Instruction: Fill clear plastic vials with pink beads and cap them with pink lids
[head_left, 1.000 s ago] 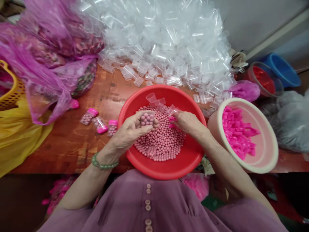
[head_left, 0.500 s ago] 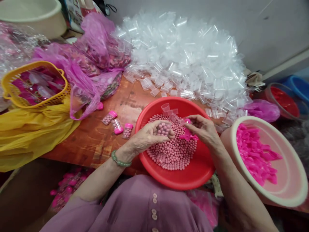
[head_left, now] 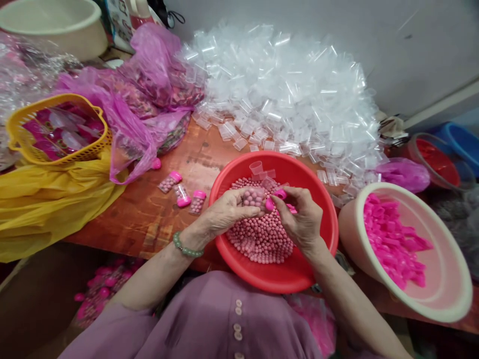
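Note:
Over a red basin [head_left: 277, 281] of pink beads [head_left: 262, 239], my left hand [head_left: 226, 212] is closed round a clear container [head_left: 253, 197] filled with beads, its open end toward the right. My right hand [head_left: 299, 214] pinches a pink cap [head_left: 280, 194] close to that end; a second small pink part [head_left: 269, 204] shows at its fingertips. Empty clear containers [head_left: 256, 168] and more pink caps lie on the beads. Left of the basin, filled containers with pink caps [head_left: 197, 202] rest on the table [head_left: 149, 234].
Behind the basin rises a large heap of clear containers [head_left: 284, 89]. A cream tub [head_left: 454, 299] of pink caps stands at the right. On the left are a yellow basket [head_left: 67, 159], a yellow bag [head_left: 56, 204] and purple bags [head_left: 157, 60].
My right hand has moved left and slightly down, bringing the pink cap near the container's end. My left hand holds the filled container in nearly the same place.

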A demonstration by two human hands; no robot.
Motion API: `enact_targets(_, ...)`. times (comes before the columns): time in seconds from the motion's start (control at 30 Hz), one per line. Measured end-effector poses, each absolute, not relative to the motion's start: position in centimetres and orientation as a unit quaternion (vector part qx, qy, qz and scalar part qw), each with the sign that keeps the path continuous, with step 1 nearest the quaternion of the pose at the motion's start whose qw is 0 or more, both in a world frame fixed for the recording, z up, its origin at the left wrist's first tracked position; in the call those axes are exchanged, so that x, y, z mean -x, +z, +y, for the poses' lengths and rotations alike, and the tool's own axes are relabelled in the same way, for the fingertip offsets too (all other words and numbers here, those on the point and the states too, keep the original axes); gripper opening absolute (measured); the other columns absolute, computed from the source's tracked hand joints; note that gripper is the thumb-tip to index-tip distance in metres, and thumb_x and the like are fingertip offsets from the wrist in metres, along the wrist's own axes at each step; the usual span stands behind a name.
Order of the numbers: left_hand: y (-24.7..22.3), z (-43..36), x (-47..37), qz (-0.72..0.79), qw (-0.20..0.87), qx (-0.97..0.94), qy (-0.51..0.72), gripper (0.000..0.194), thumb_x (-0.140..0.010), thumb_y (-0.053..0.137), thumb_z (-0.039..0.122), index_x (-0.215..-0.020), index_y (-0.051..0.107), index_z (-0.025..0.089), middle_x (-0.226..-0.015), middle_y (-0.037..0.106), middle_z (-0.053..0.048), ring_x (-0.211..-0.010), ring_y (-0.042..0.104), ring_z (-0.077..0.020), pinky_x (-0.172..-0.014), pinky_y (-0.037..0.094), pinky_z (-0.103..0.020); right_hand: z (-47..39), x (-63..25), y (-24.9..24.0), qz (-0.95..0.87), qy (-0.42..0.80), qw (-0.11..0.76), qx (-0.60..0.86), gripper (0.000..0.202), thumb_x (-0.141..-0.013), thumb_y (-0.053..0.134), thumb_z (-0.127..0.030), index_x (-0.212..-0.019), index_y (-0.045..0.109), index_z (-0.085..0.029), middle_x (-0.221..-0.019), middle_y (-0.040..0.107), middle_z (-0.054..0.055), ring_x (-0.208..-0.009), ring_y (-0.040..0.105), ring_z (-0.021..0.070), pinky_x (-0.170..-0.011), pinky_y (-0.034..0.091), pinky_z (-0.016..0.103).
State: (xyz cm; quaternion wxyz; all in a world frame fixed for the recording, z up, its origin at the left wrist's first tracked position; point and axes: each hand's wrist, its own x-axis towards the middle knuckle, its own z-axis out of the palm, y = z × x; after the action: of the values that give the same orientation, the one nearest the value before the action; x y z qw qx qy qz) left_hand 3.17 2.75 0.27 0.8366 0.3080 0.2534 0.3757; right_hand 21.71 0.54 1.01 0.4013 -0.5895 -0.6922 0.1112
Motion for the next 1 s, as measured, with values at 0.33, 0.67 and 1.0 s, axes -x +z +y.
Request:
enact_targets(0.33, 0.2, 3.0, -2.8, 0.229, 0.816, -0.359, 0.391, 0.030, -0.070, 0.079, 0.018, -0.099, 0.073, 0.012, -0.096, 0.073, -0.008, -0.090, 0.067, -0.0144, -0.089, 0.051, -0.028, 1.0, -22.5, 1.5, -0.846, 0.035, 0.293, 0.444, 0.036, -0.088, 0.064, -0.039, -0.118, 0.059, -0.020, -0.106, 0.071, 0.014, -0.102, 0.067, 0.0264, -0.089, 0.056, 0.044)
enact_targets(0.67, 0.8, 2.9, -2.4, 0.214, 0.862, -0.328, 0.321, 0.030, -0.072, 0.079, 0.017, -0.099, 0.069, 0.009, -0.099, 0.074, -0.013, -0.096, 0.071, -0.0220, -0.098, 0.050, -0.038, 1.3, -22.4, 1.8, -0.694, 0.304, 0.389, 0.524, 0.022, -0.085, 0.068, -0.030, -0.106, 0.064, -0.022, -0.097, 0.068, 0.004, -0.084, 0.067, 0.0172, -0.079, 0.057, 0.034)
enact_targets(1.0, 0.0, 3.3, -2.4, 0.227, 0.844, -0.401, 0.272, 0.037, -0.080, 0.073, 0.043, -0.085, 0.066, 0.007, -0.068, 0.067, -0.007, -0.060, 0.062, -0.0106, -0.058, 0.049, -0.021, 1.4, -23.8, 1.8, -0.547, 0.525, 0.415, 0.503, 0.030, -0.083, 0.070, -0.041, -0.110, 0.071, -0.028, -0.101, 0.071, 0.001, -0.085, 0.068, 0.0151, -0.069, 0.056, 0.025)
